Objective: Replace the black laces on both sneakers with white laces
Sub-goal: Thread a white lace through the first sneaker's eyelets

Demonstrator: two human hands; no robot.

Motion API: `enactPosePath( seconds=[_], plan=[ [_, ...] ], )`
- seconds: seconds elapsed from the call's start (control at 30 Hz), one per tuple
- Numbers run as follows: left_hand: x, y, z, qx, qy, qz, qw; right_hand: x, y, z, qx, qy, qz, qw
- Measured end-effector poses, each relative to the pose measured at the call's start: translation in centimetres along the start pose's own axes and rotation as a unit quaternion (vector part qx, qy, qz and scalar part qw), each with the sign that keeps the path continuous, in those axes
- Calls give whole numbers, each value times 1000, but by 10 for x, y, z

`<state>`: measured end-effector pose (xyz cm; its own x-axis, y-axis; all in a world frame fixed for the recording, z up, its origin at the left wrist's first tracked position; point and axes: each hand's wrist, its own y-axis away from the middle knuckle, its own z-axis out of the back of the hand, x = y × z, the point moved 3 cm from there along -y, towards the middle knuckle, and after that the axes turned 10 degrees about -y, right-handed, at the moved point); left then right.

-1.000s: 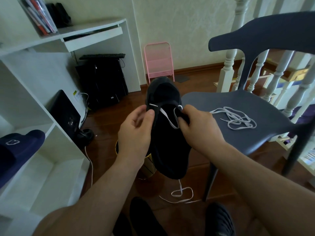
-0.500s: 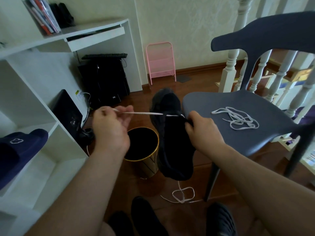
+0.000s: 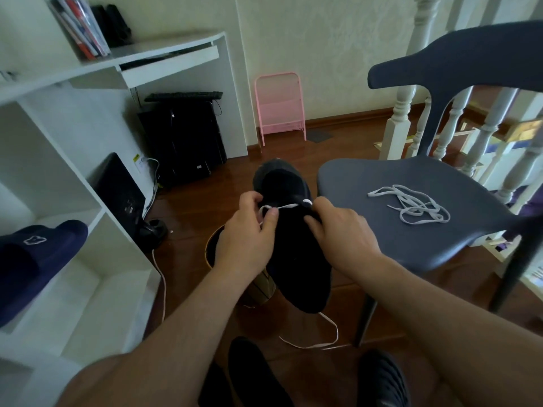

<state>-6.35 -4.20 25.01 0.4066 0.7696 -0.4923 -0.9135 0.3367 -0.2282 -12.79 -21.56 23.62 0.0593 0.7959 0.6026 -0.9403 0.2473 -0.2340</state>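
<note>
I hold a black sneaker [image 3: 296, 259] in mid-air in front of me, toe pointing away. A white lace [image 3: 283, 206] runs across its lowest eyelets. My left hand [image 3: 248, 239] pinches the lace's left end at the shoe's left side. My right hand [image 3: 342, 233] grips the sneaker's right edge by the eyelets. The lace's other end hangs below the shoe and trails on the floor as a loose tail [image 3: 321, 343]. A second white lace [image 3: 411, 208] lies in a loose heap on the grey chair seat [image 3: 367, 177].
A gold-rimmed black bin [image 3: 211, 251] stands on the wooden floor under my left hand. White shelving [image 3: 88, 277] with a dark slipper [image 3: 35, 259] is at left. Dark shoes [image 3: 255, 374] lie near my feet. A pink rack [image 3: 279, 107] leans on the far wall. Stair balusters [image 3: 487, 133] stand behind the chair.
My left hand, which had pulled the lace out to the left, has come back to the shoe's left side and holds the lace end there. The right hand stayed on the shoe.
</note>
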Motion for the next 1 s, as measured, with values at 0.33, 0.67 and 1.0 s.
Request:
enactPosePath(
  seconds=[0.33,0.67,1.0],
  plan=[
    [9,-6,0,-4,-119,18,993,5,2,1,-12,21,16,1000],
    [23,-12,8,94,-53,5,994,-16,-5,-2,-21,-18,-40,999],
    [104,-24,38,280,-215,111,929,-39,-8,4,-24,-33,-83,996]
  ],
)
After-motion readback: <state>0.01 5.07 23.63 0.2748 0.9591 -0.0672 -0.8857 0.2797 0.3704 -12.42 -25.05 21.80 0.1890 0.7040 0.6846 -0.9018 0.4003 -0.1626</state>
